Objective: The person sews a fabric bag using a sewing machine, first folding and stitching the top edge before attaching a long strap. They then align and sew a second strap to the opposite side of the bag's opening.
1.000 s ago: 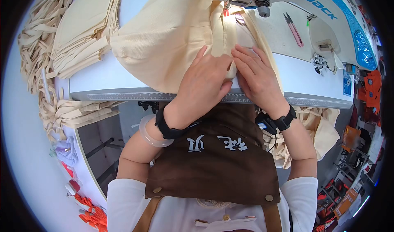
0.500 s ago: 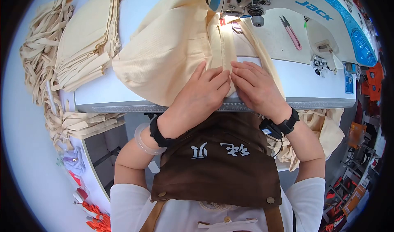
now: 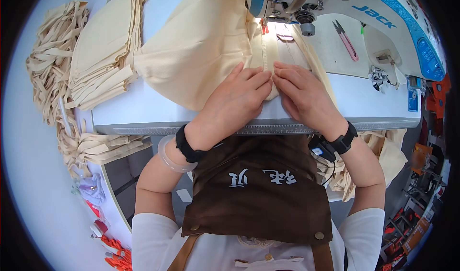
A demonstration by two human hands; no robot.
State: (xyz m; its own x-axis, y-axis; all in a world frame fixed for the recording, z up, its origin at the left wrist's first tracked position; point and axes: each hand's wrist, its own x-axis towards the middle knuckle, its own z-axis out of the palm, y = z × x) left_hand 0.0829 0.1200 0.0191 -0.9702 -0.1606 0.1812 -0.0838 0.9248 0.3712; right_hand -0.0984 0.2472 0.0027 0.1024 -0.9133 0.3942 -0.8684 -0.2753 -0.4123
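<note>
Cream cloth [image 3: 191,50] lies across the sewing machine bed, with a stitched band [image 3: 268,50] running back to the red-marked presser foot [image 3: 265,28]. My left hand [image 3: 239,93] rests on the cloth left of the band, fingers bent and tips pinching its near end. Just to the right, my right hand [image 3: 306,91] has its fingers pressed together on the same cloth, close to the left fingertips. The needle's lower end is lost in the lamp's glare. The blue and white sewing machine [image 3: 383,22] stands over the work.
Stacked cream cloth pieces [image 3: 103,46] and a heap of straps [image 3: 52,65] lie left. Pink-handled thread snips [image 3: 346,41] and a crumpled patterned scrap [image 3: 379,78] sit right. A ruler strip [image 3: 268,128] lines the front edge. More cream cloth [image 3: 383,151] is below right.
Both hands have moved forward, away from the table's front edge, and the cloth has slid forward with them under the presser foot. The whole view has shifted slightly.
</note>
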